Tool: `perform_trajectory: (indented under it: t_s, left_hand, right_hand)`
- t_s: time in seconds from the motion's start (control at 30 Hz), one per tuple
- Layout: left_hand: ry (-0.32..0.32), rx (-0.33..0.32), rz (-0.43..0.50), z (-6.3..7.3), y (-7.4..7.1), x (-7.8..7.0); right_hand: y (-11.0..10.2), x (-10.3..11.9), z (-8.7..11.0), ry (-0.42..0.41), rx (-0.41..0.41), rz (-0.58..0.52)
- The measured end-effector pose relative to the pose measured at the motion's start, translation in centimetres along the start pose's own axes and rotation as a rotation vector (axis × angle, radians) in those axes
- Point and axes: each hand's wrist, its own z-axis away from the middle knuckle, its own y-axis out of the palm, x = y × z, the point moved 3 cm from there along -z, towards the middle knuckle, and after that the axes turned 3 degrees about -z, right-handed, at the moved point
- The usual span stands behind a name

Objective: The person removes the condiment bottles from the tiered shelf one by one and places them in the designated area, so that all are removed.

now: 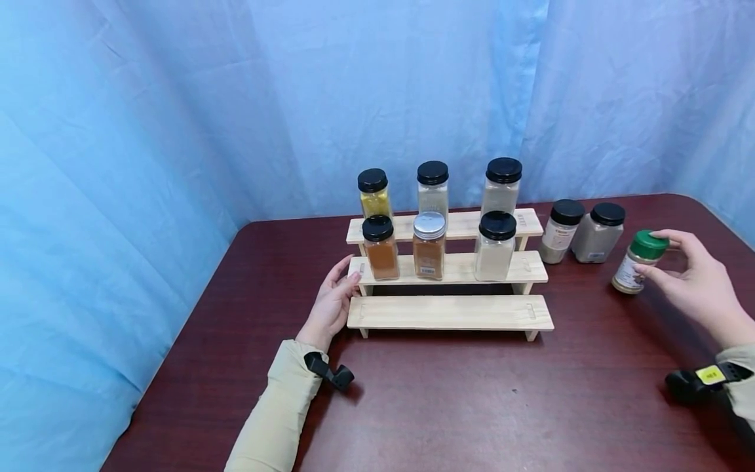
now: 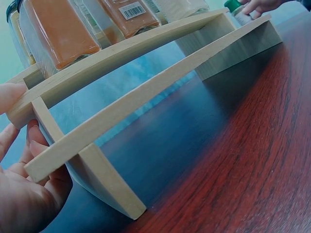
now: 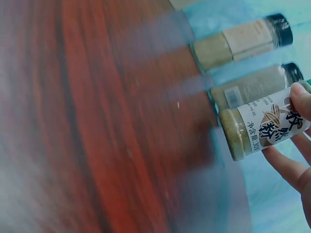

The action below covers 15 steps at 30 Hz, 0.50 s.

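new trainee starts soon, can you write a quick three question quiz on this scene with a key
1. What colour is the lid of the jar held by the right fingers? a) black b) green c) silver
2. True or false: the silver-lidded jar stands on the middle shelf.
3. Fill in the number: ___ jars stand on the rack that the left fingers grip.

Key: 1. b; 2. true; 3. six.
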Motion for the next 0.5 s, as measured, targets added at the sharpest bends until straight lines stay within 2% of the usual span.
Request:
perform_trajectory:
  t_s: [0.13, 0.3, 0.37, 0.5]
  left_hand:
    - [0.0, -0.008, -0.009, 0.0, 0.0, 0.0]
    - [-0.013, -0.016, -0.018, 0.0, 0.0, 0.1]
    - [-0.011, -0.015, -0.017, 0.0, 0.0, 0.0]
    - [-0.008, -0.016, -0.004, 0.0, 0.0, 0.0]
  right_hand:
    - [0.1, -1.6, -0.5, 0.008, -0.011, 0.045]
    - [0.1, -1.7, -0.6, 0.053, 0.001, 0.052]
    - [0.1, -1.7, -0.7, 0.057, 0.008, 0.02]
    - [0.4, -4.1, -1.3, 0.067, -0.013, 0.047]
